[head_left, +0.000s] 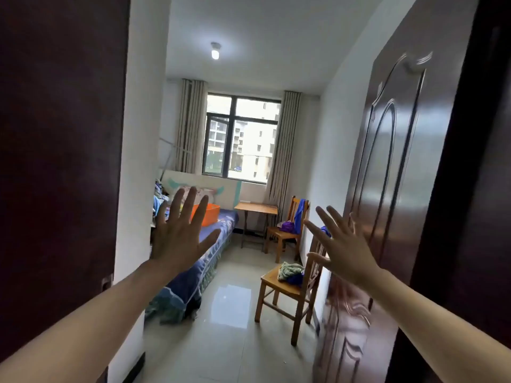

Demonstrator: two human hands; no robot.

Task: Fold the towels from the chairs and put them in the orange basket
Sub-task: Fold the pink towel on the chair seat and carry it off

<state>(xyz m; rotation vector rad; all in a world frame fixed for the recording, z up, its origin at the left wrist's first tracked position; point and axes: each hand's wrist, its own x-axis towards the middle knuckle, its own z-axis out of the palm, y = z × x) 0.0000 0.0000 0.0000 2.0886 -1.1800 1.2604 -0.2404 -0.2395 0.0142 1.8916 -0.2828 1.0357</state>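
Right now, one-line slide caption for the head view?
Doorway view: left hand and right hand raised open; towels on near chair and far chair, orange basket on bed.

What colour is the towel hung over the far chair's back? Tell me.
Blue. The towel on the far chair shows in the head view.

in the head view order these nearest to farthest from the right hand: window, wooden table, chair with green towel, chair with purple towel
From the right hand:
1. chair with green towel, low by the right wall, just ahead
2. chair with purple towel, farther along the same wall
3. wooden table, beyond that chair, under the window
4. window, in the back wall
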